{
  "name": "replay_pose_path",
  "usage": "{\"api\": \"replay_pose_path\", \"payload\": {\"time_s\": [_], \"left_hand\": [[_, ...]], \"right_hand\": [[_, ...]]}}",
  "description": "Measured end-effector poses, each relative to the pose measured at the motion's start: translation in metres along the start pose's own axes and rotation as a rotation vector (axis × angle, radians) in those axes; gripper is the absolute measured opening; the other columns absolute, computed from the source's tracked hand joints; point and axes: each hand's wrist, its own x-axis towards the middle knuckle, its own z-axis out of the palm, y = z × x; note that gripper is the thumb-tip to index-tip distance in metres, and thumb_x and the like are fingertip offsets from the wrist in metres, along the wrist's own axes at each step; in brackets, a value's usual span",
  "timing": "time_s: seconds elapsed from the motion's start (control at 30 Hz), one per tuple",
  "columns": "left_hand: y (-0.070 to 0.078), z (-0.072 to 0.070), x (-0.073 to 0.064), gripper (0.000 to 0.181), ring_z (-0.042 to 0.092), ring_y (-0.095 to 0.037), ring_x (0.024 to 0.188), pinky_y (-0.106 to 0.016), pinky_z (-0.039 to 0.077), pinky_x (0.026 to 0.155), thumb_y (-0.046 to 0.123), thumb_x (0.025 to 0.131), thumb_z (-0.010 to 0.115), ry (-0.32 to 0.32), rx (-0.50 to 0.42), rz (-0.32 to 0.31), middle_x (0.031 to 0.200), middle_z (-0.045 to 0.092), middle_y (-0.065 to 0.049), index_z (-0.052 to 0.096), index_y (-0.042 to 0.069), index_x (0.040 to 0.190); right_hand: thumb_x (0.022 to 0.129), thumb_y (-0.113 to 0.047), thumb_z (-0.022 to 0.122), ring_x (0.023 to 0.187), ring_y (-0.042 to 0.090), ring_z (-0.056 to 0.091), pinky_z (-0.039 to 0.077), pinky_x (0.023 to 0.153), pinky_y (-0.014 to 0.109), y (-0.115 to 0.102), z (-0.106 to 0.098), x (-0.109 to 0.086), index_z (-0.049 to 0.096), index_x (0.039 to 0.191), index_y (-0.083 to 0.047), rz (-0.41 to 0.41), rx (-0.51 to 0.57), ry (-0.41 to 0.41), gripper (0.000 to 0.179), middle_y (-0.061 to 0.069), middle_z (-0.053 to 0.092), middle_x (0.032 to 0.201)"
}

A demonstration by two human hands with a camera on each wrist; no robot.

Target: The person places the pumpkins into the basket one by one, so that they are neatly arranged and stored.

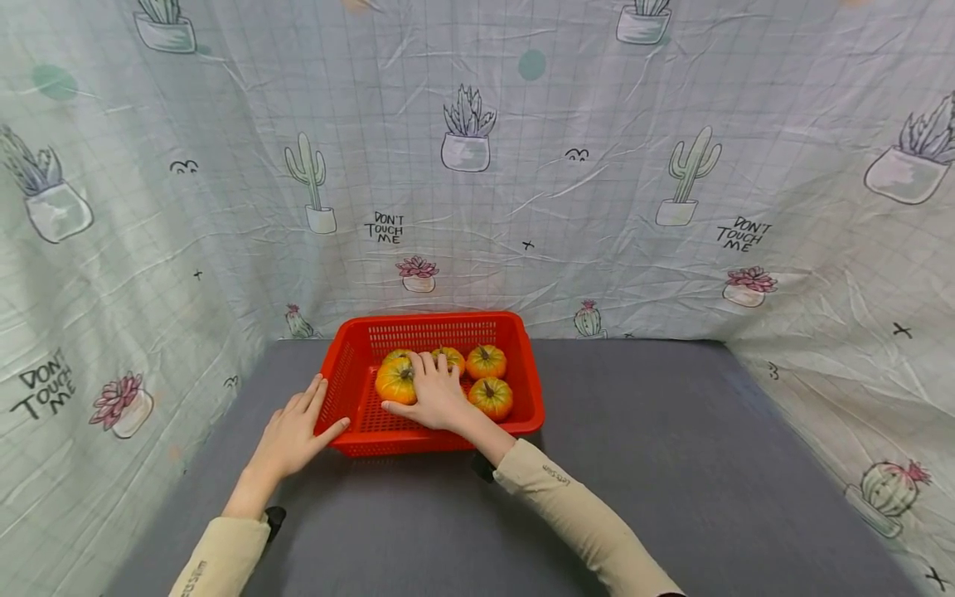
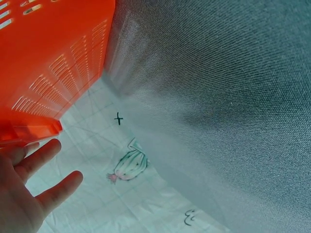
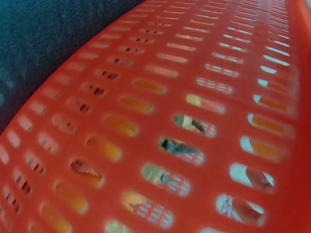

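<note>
A red plastic basket with slotted walls holds several small orange-and-green pumpkins. In the head view my right hand reaches over the front rim and grips a pumpkin at the basket's left, thumb in front and fingers behind. Two more pumpkins, a rear one and a front one, sit on the right. Behind the hand, another pumpkin is partly covered. My left hand touches the left rim with its fingers extended. The left wrist view shows these fingers by the rim.
The basket stands on a dark grey tabletop, near its back edge. A pale cloth printed with potted cacti hangs behind and along both sides. In the right wrist view, the slotted basket wall fills most of the picture and hides the hand.
</note>
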Motion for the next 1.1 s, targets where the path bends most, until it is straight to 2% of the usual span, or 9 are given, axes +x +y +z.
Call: {"api": "replay_pose_path", "payload": {"time_s": [0.2, 0.33, 0.5, 0.7, 0.87, 1.1], "left_hand": [[0.000, -0.001, 0.001, 0.086, 0.032, -0.038, 0.122, -0.062, 0.031, 0.092, 0.061, 0.083, 0.040, 0.005, -0.005, -0.002, 0.146, 0.022, -0.020, 0.020, 0.002, 0.141], [0.000, -0.001, 0.001, 0.087, 0.031, -0.038, 0.122, -0.062, 0.031, 0.091, 0.063, 0.082, 0.039, 0.005, -0.008, -0.002, 0.146, 0.022, -0.020, 0.019, 0.002, 0.141], [0.000, -0.001, 0.000, 0.085, 0.031, -0.038, 0.122, -0.062, 0.031, 0.091, 0.059, 0.083, 0.043, 0.002, -0.009, -0.007, 0.146, 0.022, -0.020, 0.019, 0.001, 0.141], [0.000, 0.000, -0.002, 0.081, 0.032, -0.038, 0.122, -0.061, 0.032, 0.091, 0.052, 0.084, 0.048, 0.008, -0.007, -0.011, 0.145, 0.023, -0.021, 0.020, 0.001, 0.141], [0.000, 0.001, -0.002, 0.082, 0.030, -0.038, 0.123, -0.062, 0.031, 0.091, 0.052, 0.084, 0.047, -0.005, -0.013, -0.005, 0.146, 0.021, -0.020, 0.019, 0.001, 0.141], [0.003, -0.001, -0.001, 0.084, 0.030, -0.039, 0.123, -0.061, 0.030, 0.093, 0.058, 0.084, 0.043, -0.017, -0.013, -0.018, 0.146, 0.021, -0.021, 0.018, 0.001, 0.142]], "right_hand": [[0.076, -0.064, 0.051, 0.123, 0.031, 0.033, 0.030, 0.097, 0.049, -0.005, 0.005, 0.010, 0.023, 0.139, -0.011, -0.006, -0.057, 0.016, 0.087, 0.008, 0.038, 0.133], [0.076, -0.059, 0.056, 0.125, 0.032, 0.034, 0.029, 0.102, 0.047, -0.007, 0.009, 0.016, 0.024, 0.139, -0.007, -0.023, -0.074, -0.007, 0.088, 0.010, 0.038, 0.134], [0.074, -0.060, 0.057, 0.121, 0.027, 0.036, 0.031, 0.099, 0.046, -0.007, 0.015, 0.021, 0.029, 0.137, -0.007, -0.039, -0.110, -0.044, 0.086, 0.008, 0.040, 0.134], [0.077, -0.064, 0.048, 0.126, 0.025, 0.033, 0.028, 0.101, 0.050, -0.004, 0.027, 0.026, 0.027, 0.138, -0.010, -0.017, -0.174, -0.128, 0.084, 0.007, 0.036, 0.137], [0.078, -0.067, 0.044, 0.126, 0.026, 0.031, 0.026, 0.102, 0.049, -0.001, 0.037, 0.030, 0.028, 0.138, -0.012, 0.007, -0.236, -0.205, 0.083, 0.005, 0.036, 0.136], [0.076, -0.069, 0.045, 0.130, 0.027, 0.027, 0.025, 0.102, 0.050, 0.001, 0.043, 0.034, 0.028, 0.138, -0.017, 0.028, -0.277, -0.252, 0.083, 0.008, 0.032, 0.139]]}}
